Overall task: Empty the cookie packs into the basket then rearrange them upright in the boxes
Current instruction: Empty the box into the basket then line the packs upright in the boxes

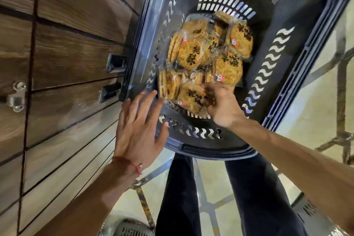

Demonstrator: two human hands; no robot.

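- Left hand [138, 132], fingers spread and empty, hovers at the basket [210, 152] rim.
- Right hand [220, 105] pinches the nearest cookie pack [188, 98] (two o'clock from the left hand).

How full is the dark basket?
Partly full. Cookie packs lie in a loose pile on the floor of the basket; its slotted walls stand bare above them.

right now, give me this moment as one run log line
stage: picking from basket | cookie packs: loose pile inside | right hand: grips nearest pack | left hand: open, fingers spread, at near-left rim
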